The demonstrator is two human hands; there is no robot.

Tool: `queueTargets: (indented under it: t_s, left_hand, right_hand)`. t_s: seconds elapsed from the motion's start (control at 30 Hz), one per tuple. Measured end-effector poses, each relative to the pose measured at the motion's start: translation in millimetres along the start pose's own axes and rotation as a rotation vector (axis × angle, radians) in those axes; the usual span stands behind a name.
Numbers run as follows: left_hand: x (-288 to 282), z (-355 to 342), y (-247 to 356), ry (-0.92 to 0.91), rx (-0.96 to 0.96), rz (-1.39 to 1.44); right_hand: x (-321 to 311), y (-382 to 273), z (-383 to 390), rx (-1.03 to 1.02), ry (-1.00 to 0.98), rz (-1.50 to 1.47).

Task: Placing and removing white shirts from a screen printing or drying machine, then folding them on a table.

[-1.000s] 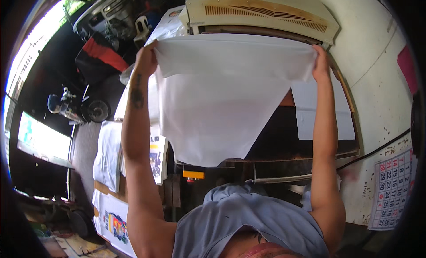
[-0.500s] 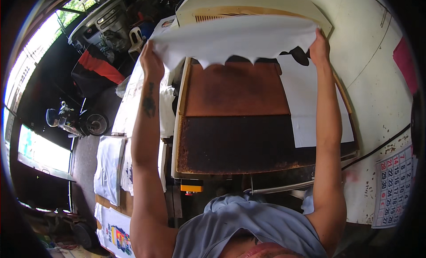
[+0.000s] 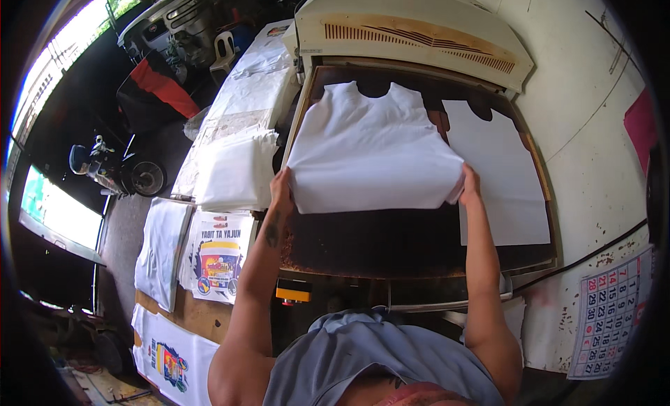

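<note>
A white cut fabric piece shaped like a shirt panel lies over the dark heat press platen, neckline toward the back. My left hand grips its near left corner, and my right hand pinches its near right corner. A second white sheet, with a similar curved cut at the top, lies on the right of the platen, partly behind my right arm. Behind the platen stands the press's cream, rust-stained housing.
Left of the press, tables carry white fabric stacks and printed sheets. A yellow switch box hangs below the platen. A cable runs along the white wall at right. A motorcycle and a chair are at left.
My hands have come down toward me from the far end of the platen. The fabric, raised and billowing half a second ago, now lies spread out with its neckline at the back.
</note>
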State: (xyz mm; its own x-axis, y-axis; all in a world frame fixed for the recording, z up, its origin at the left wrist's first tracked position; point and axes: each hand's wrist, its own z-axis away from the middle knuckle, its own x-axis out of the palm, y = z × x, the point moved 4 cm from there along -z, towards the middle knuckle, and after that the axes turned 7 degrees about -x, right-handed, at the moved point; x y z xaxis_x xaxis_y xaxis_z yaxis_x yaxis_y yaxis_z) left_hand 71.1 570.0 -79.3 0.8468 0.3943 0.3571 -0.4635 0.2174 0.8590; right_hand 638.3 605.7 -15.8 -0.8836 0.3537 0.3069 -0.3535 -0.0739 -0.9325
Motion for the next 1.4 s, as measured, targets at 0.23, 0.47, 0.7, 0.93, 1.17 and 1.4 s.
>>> queueTargets:
  t_s: [0.23, 0.47, 0.7, 0.93, 1.17, 1.4]
  left_hand:
    - [-23, 84, -51, -0.062, 0.164, -0.652]
    - [-41, 117, -45, 0.013, 0.154, -0.651]
    - [-55, 123, -41, 0.078, 0.12, -0.7]
    - [-141, 141, -33, 0.423, 0.516, -0.774]
    - [-325, 204, -123, 0.787, -0.077, -1.507]
    - [-351, 241, -126, 0.564, 0.074, -1.279]
  right_hand:
    - [-73, 85, 77, -0.267, -0.143, 0.583]
    - [-79, 64, 138, -0.129, 0.007, 0.661]
    - [-93, 77, 154, -0.207, -0.002, 0.898]
    - [-78, 93, 166, -0.559, 0.161, 1.499]
    - [-20, 101, 172, -0.752, -0.11, 1.396]
    - [74, 100, 184, -0.922, -0.409, 1.257]
